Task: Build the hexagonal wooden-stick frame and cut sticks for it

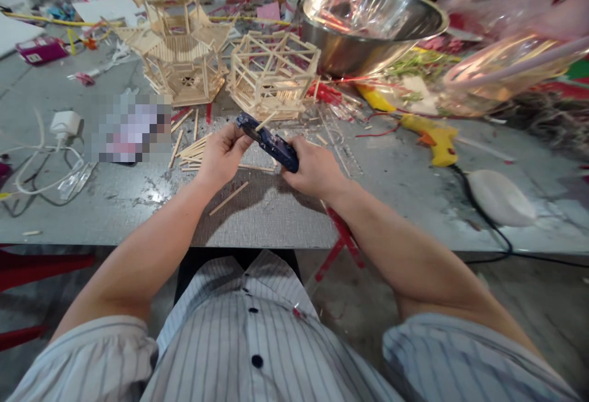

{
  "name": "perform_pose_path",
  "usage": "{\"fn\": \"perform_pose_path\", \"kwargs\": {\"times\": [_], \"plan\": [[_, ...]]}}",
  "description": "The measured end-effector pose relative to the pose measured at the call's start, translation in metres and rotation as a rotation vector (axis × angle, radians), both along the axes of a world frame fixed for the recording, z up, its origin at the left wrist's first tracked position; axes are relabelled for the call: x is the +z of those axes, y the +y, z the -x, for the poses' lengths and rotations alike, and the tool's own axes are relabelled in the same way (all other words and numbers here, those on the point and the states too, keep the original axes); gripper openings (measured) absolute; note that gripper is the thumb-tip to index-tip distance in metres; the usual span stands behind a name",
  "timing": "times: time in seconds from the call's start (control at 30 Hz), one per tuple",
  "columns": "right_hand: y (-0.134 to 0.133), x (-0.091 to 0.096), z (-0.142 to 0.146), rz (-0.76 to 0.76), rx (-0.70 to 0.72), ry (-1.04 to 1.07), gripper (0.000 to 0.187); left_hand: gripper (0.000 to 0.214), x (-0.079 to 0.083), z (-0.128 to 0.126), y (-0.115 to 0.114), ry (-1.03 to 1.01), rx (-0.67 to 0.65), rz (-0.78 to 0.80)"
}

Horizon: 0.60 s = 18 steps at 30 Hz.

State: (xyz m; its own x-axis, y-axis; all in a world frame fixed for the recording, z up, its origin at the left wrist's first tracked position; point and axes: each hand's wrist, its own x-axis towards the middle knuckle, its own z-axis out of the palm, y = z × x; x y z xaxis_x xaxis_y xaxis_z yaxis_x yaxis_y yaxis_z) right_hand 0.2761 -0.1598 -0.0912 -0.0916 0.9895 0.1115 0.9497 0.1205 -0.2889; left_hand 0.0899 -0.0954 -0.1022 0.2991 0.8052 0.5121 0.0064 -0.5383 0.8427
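My right hand [314,170] is closed around the handle of a dark blue glue gun [270,140], whose nozzle points up and left. My left hand [223,153] is pinched on a thin wooden stick [266,121] that meets the gun's tip. Both hands hover just above the grey table [115,205], in front of a hexagonal frame of sticks [272,73]. A loose pile of sticks [191,149] lies left of my left hand, and one single stick [229,198] lies under my left wrist.
A tall stick pagoda model [177,40] stands at the back left. A steel bowl [368,27], plastic bags and a yellow glue gun [435,141] with its black cable fill the right. A white charger [64,124] with cord lies far left. A red stool frame shows below the table edge.
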Motion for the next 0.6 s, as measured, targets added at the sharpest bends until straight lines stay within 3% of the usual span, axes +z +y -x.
{"fn": "perform_pose_path", "kwargs": {"times": [0.4,0.6], "plan": [[0.0015,0.0026,0.0027,0.037,-0.020,-0.053,0.041,0.030,-0.0107,-0.0030,0.0086,0.014,0.052,0.043],[0.0067,-0.0005,-0.0030,-0.007,0.017,0.000,0.055,0.023,-0.0059,-0.0008,0.0056,0.028,0.047,0.018]]}}
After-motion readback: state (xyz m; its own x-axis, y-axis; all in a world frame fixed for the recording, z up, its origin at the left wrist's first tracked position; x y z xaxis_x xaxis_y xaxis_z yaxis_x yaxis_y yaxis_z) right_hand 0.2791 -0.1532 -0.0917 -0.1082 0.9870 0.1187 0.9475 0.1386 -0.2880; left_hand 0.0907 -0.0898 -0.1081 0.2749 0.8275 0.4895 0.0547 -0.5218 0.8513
